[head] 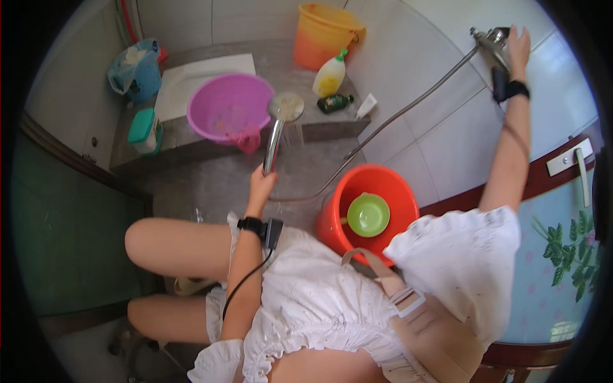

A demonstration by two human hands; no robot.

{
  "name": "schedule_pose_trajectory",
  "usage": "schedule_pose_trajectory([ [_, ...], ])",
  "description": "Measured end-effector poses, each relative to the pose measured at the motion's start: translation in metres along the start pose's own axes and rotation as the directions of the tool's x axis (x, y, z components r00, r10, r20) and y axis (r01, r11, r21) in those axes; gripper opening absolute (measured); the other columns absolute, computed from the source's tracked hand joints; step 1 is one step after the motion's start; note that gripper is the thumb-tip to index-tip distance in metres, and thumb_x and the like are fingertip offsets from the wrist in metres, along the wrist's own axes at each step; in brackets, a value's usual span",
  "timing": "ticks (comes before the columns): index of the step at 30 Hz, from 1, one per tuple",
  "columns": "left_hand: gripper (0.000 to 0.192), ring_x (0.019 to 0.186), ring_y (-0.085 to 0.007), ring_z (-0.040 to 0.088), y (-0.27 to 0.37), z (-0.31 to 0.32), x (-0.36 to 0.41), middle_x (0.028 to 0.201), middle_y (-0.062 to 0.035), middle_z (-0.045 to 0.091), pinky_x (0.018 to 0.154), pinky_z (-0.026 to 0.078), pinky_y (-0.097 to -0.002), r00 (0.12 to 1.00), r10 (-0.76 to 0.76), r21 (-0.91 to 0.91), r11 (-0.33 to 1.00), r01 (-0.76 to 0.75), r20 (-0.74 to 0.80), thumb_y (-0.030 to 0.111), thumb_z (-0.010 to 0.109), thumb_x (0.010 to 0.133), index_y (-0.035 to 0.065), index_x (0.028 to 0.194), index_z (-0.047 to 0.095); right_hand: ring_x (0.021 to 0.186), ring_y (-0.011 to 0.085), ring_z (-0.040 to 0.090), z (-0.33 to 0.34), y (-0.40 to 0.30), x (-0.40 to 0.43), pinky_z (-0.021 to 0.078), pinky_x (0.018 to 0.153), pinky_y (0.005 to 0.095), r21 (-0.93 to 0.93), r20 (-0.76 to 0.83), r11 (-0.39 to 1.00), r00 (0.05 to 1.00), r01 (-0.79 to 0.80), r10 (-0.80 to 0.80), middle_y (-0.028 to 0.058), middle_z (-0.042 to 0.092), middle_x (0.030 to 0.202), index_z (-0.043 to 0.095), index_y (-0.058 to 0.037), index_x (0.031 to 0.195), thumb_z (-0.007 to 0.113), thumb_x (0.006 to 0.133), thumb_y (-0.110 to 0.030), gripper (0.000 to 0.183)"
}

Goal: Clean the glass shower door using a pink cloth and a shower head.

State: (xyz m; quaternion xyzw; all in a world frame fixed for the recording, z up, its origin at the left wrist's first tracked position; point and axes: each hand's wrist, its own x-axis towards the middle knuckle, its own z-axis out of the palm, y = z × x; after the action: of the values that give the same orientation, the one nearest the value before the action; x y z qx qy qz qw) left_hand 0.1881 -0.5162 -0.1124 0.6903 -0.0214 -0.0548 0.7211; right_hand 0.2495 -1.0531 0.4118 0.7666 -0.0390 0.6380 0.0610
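The chrome handle of a shower head [273, 143] is in the grip of my left hand [262, 184]. Thin streams of water [293, 136] fall from its round head beside a purple plastic basin [203, 107]. A pink cloth [248, 140] hangs over the basin's rim; water and small bits show inside. Up on the tiled wall, my right hand [519, 50] is at the metal shower mixer tap [491, 43], its fingertips partly spread. How firmly it holds the tap is not clear. A metal shower hose [421, 98] runs from the tap down towards the shower head.
Close to my body stands a red bucket [407, 191] with a green bowl [368, 215] inside. A yellow-orange bucket [321, 38], a pump bottle [330, 76], a dark green bottle [333, 103], a white tube [367, 106] and a green-lidded tub [143, 129] occupy the raised ledge [330, 130].
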Motion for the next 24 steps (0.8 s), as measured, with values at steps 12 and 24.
schedule_pose_trajectory([
  [12, 0.018, 0.057, -0.0176, 0.049, -0.01, 0.012, 0.006, 0.061, -0.0066, 0.052, 0.055, 0.039, -0.0301, 0.993, -0.097, 0.133, 0.987, 0.087, 0.07, 0.013, 0.056, 0.063, 0.0027, 0.077, 0.056, 0.114, 0.039, 0.042, -0.007, -0.06, -0.083, 0.033, 0.096, 0.0418, -0.275, 0.529, 0.959, 0.823, -0.066, 0.208, 0.0285, 0.046, 0.119, 0.044, 0.0067, 0.118, 0.047, 0.081, -0.048, 0.066],
  [24, 0.032, 0.079, -0.0368, 0.058, 0.005, 0.05, -0.009, 0.083, -0.019, 0.061, 0.068, 0.046, -0.0415, 0.929, 0.2, 0.211, 0.939, -0.273, 0.312, 0.025, 0.062, 0.062, 0.0065, 0.088, 0.062, 0.075, 0.0173, 0.056, -0.042, -0.349, -0.515, 0.0475, 0.067, 0.0323, -0.343, 0.939, -0.328, -0.318, -0.88, -0.129, 0.008, 0.057, 0.089, 0.056, -0.0049, 0.098, 0.062, 0.08, -0.038, 0.038],
])
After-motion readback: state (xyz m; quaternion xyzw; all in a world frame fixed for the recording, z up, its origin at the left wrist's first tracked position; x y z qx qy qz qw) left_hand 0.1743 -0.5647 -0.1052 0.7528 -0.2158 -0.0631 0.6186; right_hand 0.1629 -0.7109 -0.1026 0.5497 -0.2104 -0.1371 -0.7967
